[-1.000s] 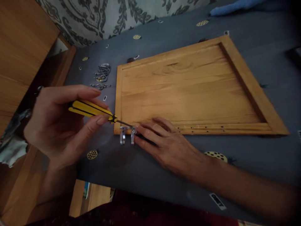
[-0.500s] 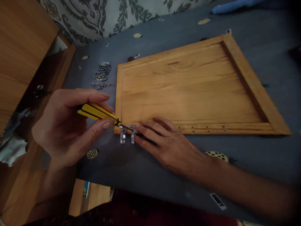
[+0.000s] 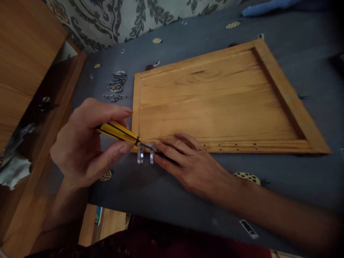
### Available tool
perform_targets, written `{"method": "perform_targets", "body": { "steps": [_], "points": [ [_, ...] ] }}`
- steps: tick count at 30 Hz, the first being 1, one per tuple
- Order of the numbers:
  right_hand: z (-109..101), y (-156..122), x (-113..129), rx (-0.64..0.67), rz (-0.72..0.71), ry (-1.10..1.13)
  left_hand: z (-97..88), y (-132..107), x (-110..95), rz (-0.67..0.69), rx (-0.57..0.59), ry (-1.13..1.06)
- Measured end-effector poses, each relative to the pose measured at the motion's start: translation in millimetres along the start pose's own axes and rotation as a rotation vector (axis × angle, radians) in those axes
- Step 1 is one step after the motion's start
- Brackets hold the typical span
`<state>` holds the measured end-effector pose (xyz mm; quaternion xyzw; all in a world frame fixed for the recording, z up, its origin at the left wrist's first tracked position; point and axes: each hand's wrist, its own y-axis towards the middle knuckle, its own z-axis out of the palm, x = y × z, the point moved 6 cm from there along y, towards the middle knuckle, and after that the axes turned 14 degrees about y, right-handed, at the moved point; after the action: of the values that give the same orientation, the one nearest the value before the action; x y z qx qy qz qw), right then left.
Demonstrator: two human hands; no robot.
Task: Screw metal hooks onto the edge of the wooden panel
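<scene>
I can see the left hand [image 3: 77, 143] held in a pinching grip, fingers [image 3: 110, 113] bent above and thumb [image 3: 115, 152] stretched underneath, while just beyond it the right hand [image 3: 190, 159] lies low, back upward, fingers pointing toward it, forearm [image 3: 263, 197] slanting away behind.

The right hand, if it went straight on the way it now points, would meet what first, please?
The right hand would most likely meet the metal hook at the edge of the wooden panel first; the fingertips are right beside it, perhaps touching, though depth is hard to judge.
</scene>
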<state>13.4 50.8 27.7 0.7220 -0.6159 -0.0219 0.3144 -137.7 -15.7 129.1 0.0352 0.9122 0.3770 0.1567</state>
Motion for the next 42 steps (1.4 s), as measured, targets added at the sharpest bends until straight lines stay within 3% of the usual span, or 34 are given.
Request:
{"method": "perform_targets", "body": {
  "steps": [11,18,23,26,31,37,42],
  "points": [
    [-2.1,1.0,0.6,0.018,-0.001,0.006,-2.0,-3.7,2.3,-0.074,0.003,-0.07],
    [-2.2,0.8,0.8,0.01,-0.002,0.006,3.7,1.0,-1.7,0.091,-0.009,0.027],
    [-2.9,1.1,0.4,0.02,0.005,-0.001,2.0,-0.9,0.8,-0.083,0.027,-0.071],
    [-4.1,1.1,0.8,0.008,0.001,0.011,4.4,-2.4,2.3,-0.111,0.076,-0.083],
    [-2.4,1.1,0.6,0.019,0.004,0.027,0.5,-2.0,1.3,-0.029,-0.038,-0.019],
    [-3.3,1.9,0.4,0.012,0.001,0.022,4.4,-2.7,2.5,-0.144,0.023,-0.064],
    [-2.6,1.0,0.4,0.014,0.006,0.022,2.2,-2.2,0.3,-0.014,-0.077,-0.016]
  ]
}}
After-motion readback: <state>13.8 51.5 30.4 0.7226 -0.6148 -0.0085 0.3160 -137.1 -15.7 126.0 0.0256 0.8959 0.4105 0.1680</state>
